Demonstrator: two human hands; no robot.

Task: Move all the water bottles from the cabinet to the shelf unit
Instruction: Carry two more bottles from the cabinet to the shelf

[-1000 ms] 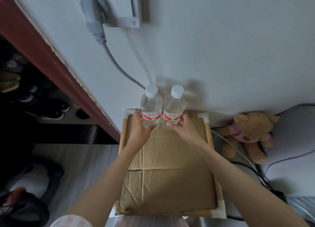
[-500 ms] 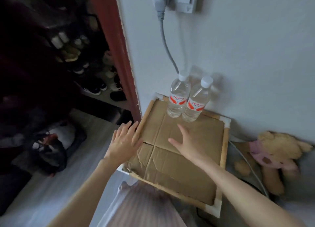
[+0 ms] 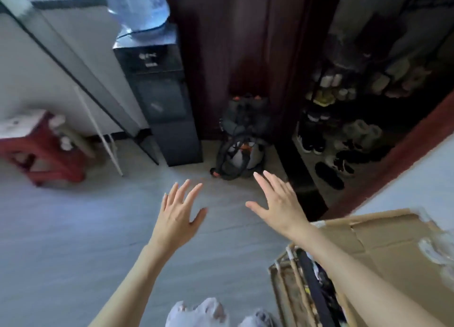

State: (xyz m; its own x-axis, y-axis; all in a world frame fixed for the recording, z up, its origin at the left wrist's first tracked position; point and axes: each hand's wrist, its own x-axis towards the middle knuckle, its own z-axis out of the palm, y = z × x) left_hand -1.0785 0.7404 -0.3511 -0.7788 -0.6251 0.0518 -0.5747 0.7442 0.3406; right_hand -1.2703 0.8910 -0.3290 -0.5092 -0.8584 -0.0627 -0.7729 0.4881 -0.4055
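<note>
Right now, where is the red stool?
The red stool stands on the floor at the far left of the head view, against the white wall, left of the black water dispenser.

floor (image 3: pixel 73 240): grey | on it: red stool (image 3: pixel 41 149), water dispenser (image 3: pixel 162 100), dark bag (image 3: pixel 242 140)

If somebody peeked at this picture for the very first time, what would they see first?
Probably the two open, empty hands stretched out mid-picture over the grey floor, the left hand beside the right hand. Next, the black water dispenser with its big blue jug against the wall at top, and the red stool at far left.
</note>
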